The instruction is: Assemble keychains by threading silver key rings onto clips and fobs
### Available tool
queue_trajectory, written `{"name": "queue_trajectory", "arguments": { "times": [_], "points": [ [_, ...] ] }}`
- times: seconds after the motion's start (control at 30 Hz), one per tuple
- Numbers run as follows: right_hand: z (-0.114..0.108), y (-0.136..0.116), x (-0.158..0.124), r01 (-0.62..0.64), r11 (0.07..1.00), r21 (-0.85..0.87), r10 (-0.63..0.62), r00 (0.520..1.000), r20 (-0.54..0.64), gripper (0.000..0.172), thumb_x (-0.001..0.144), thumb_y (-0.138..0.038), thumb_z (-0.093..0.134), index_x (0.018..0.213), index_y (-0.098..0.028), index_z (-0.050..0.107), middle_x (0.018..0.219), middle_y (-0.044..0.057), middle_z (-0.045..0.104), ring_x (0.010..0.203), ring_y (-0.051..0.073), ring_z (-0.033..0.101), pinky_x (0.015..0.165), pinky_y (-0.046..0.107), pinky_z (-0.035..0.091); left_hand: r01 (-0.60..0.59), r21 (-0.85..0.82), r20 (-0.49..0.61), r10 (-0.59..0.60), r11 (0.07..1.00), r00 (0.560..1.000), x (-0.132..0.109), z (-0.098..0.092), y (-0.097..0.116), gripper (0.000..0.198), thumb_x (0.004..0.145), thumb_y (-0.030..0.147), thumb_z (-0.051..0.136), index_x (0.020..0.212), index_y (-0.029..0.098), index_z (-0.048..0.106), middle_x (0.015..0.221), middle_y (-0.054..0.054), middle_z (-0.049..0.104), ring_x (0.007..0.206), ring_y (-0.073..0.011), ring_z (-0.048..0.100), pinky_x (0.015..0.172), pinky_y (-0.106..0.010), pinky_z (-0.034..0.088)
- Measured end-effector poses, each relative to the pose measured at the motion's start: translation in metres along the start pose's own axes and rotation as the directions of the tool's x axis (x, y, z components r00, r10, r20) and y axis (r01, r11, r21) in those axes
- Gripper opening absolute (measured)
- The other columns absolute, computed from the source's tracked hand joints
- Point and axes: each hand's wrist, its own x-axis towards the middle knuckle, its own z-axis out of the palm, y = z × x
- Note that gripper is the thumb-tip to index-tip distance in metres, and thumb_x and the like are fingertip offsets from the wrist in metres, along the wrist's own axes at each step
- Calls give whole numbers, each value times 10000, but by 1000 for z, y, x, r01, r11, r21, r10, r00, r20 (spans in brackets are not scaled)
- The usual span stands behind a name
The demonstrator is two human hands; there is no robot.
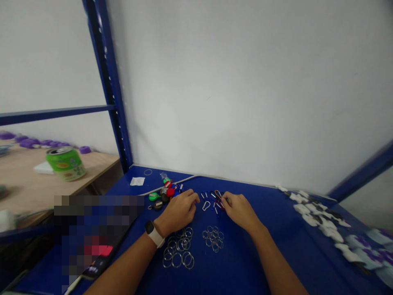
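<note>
Two piles of metal split rings [178, 248] are lying on the blue shelf top [233, 262], while we are curling our left hand [178, 212] nearly closed beside a pale carabiner [206, 206] and drawing our right hand's [241, 211] fingers together among small coloured pieces [216, 203]; we cannot tell whether either is gripping anything. A white wall [233, 90] is rising behind, and a green can [65, 164] is standing on a wooden table [27, 180] to our left.

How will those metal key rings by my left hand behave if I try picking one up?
The metal key rings look thin and flat, so each will probably feel stiff and fairly light. Lying flat on the blue shelf, they may be fiddly to lift. Where they overlap, pushing one will likely drag its neighbours along.
</note>
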Motion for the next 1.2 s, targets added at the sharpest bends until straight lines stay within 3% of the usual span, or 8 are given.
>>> {"name": "queue_trajectory", "arguments": {
  "times": [1.2],
  "points": [
    [0, -2, 0, 10, 1000, 3, -10, 1000, 13, 265, 962, -249, 461, 780, -212, 650, 627, 6, 670, 537, 142, 569, 562, 250, 301, -1, 4, 19, 1, 1000, 1000, 0, 0, 3, 254, 856, 41, 432, 960, 192, 607, 969, -44, 615, 909, -189, 626, 837, -299, 492]
  ]
}}
